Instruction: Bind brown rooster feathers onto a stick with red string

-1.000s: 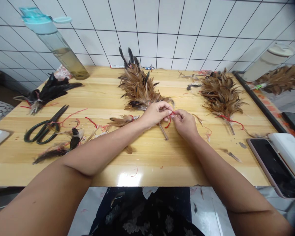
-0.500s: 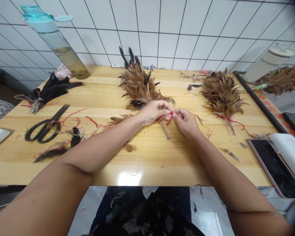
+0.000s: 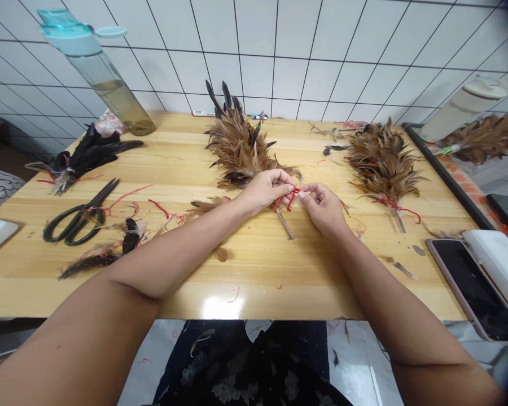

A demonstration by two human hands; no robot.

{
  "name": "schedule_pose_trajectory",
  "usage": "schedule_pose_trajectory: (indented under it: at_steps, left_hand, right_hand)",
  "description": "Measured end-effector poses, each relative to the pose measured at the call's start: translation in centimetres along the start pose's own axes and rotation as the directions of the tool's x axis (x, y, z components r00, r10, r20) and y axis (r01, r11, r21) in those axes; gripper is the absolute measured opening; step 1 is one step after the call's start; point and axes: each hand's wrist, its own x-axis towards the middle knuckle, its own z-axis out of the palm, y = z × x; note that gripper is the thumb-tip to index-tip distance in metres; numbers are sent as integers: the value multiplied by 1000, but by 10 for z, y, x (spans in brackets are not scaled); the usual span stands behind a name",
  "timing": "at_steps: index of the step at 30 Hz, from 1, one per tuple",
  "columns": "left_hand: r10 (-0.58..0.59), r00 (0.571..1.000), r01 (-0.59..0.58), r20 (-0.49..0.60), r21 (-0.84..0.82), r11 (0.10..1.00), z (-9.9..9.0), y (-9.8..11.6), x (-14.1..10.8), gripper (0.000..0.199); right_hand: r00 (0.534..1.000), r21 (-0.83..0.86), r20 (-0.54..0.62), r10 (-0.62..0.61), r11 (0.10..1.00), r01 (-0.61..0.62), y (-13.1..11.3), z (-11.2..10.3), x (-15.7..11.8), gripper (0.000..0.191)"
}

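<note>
Between my two hands runs a piece of red string [image 3: 291,202], with loose ends hanging down. My left hand [image 3: 272,190] pinches it between thumb and fingertips, just in front of a bundle of brown feathers [image 3: 241,148] with dark tips at its far end. From the other side my right hand [image 3: 322,206] pinches the string close to the left fingertips. The bundle's thin stick [image 3: 285,224] pokes out toward me below my left hand. Whether the string goes round the stick is hidden behind my fingers.
A second feather bundle [image 3: 383,160] tied with red string lies to the right. Phone [image 3: 476,287] and white box [image 3: 497,268] sit at the right edge. On the left are black scissors [image 3: 78,217], black feathers [image 3: 91,155] and a water bottle [image 3: 110,84]. Feather and string scraps litter the table [image 3: 254,270].
My hands have shifted very slightly upward, and the fingers of my right hand have opened out a little. The string's loose ends hang differently. The feather bundles have stayed in place.
</note>
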Motion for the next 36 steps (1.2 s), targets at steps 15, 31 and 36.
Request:
schedule_pose_trajectory:
  at_steps: [15,31,36]
  left_hand:
    - [69,996,-75,60,109,991,6,-3,-1,6]
    - [177,984,-177,5,109,978,5,-9,1,6]
    - [174,985,-172,-3,123,977,5,-9,1,5]
  right_hand:
    - [999,-110,10,33,993,-32,-1,3,-1,21]
    - [962,148,264,76,982,-118,2,-2,2,30]
    - [971,71,227,78,993,-96,4,-2,1,29]
